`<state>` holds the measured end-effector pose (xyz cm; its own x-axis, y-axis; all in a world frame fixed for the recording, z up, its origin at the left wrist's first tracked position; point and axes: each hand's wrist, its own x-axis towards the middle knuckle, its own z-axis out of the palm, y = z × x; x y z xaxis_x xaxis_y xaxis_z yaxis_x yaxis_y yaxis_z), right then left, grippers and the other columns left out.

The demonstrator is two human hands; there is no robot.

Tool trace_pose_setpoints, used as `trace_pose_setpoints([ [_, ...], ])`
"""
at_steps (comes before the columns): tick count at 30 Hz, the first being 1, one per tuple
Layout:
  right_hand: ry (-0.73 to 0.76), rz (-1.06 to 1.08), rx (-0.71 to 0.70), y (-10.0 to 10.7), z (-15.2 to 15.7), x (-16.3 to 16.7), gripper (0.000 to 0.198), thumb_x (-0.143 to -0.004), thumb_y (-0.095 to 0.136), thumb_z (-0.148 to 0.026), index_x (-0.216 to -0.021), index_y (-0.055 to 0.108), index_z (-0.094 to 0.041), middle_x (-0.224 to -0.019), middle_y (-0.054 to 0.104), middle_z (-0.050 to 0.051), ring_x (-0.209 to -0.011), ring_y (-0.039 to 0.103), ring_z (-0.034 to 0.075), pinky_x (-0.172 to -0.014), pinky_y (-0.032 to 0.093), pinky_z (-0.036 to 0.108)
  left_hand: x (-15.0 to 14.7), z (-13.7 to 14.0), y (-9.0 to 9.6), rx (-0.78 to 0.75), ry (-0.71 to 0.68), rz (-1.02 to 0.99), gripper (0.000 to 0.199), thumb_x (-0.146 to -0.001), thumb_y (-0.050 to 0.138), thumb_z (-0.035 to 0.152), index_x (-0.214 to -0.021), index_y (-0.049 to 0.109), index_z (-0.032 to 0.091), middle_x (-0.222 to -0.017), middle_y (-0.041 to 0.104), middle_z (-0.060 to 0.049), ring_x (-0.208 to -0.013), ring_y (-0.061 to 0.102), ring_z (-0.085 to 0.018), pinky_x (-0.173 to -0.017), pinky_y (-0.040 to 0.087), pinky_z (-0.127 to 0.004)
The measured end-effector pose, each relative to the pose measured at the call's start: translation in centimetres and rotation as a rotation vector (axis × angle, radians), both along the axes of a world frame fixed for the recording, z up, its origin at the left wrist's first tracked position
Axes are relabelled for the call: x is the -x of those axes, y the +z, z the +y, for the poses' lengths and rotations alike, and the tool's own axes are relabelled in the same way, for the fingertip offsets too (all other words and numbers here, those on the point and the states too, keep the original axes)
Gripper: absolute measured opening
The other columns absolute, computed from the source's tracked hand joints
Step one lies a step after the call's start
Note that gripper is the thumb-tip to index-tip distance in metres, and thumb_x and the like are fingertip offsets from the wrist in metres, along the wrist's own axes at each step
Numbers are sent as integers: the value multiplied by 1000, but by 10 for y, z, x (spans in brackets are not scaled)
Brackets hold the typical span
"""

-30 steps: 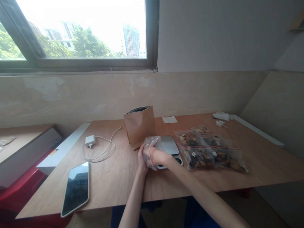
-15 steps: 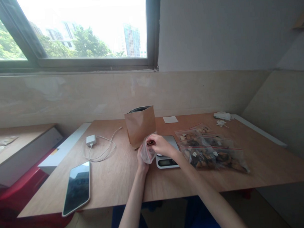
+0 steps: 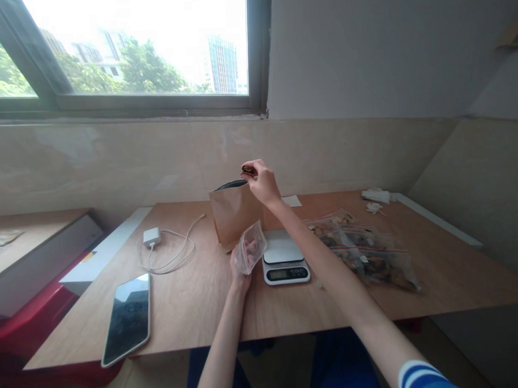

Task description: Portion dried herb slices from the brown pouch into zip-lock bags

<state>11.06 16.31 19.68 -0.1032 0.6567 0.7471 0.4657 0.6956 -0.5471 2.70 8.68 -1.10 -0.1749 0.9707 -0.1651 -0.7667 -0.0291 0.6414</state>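
Observation:
My left hand (image 3: pixel 241 268) is closed around a small clear zip bag (image 3: pixel 251 250), which looks empty and has its mouth tilted up. Above the opening of a brown kraft paper pouch (image 3: pixel 232 215), my right hand (image 3: pixel 262 182) pinches a dark brown dried slice (image 3: pixel 248 171); its exact kind I cannot make out. The pouch stands upright and open at the top, its inside hidden from here. Just right of the zip bag sits a white kitchen scale (image 3: pixel 285 256), with nothing on its plate.
Several zip bags of dried pieces (image 3: pixel 383 266) lie to the right, partly behind my right forearm. On the left are a tablet (image 3: pixel 128 317) and a white charger (image 3: pixel 152 237) with its looped cable. White paper (image 3: pixel 291 201) and crumpled tissue (image 3: pixel 376 196) lie toward the back.
My right hand has come up out of the zip bag with the dried slice and moved over the pouch's opening. My left hand still holds the bag.

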Motion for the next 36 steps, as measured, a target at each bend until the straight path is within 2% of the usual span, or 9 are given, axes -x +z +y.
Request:
trace_pose_setpoints([
  [5,-46,-57,51,-10,28,19,14,-77,53,-6,-88,58,-14,-95,59,8,-91,55,17,-85,42,27,1,-1,0,-1,-9,12,18,-78,53,32,-82,65,18,-85,69,-11,-65,65,-16,-34,35,-16],
  [10,-52,-91,101,-30,35,18,14,-78,55,-10,-91,57,-15,-96,59,7,-92,56,17,-85,42,28,2,-3,3,0,-43,40,21,-79,50,31,-88,63,18,-87,69,-10,-60,62,-14,-31,31,-15],
  [15,-6,-234,149,-29,28,8,12,-81,53,-15,-93,58,-14,-98,59,7,-93,56,17,-85,41,28,1,-3,5,-26,12,7,18,-77,51,24,-90,63,19,-93,68,-9,-78,65,-18,-35,37,-15],
  [21,-32,-412,121,-27,9,5,22,-89,41,-18,-100,59,-15,-107,59,9,-102,54,18,-88,38,30,1,-5,5,-2,-42,0,20,-80,47,25,-88,63,18,-88,68,-10,-71,65,-17,-32,33,-15],
  [24,-29,-463,121,-28,4,5,25,-91,40,-21,-106,59,-17,-112,59,8,-107,52,19,-91,35,32,1,-3,3,-13,-20,2,20,-79,49,25,-91,63,19,-94,68,-10,-76,65,-18,-31,31,-15],
  [31,36,-472,163,-24,-3,2,28,-89,42,-19,-114,55,-17,-120,57,8,-115,48,19,-98,29,37,3,2,-4,-49,-5,2,25,-77,52,28,-98,63,21,-110,62,-9,-91,63,-22,-35,36,-16],
  [36,83,-366,103,-26,-5,-1,29,-86,48,-21,-114,53,-14,-115,56,10,-106,52,18,-94,34,34,3,0,-2,-102,-19,-70,23,-77,52,26,-96,65,22,-114,61,-7,-90,63,-22,-42,45,-18],
])
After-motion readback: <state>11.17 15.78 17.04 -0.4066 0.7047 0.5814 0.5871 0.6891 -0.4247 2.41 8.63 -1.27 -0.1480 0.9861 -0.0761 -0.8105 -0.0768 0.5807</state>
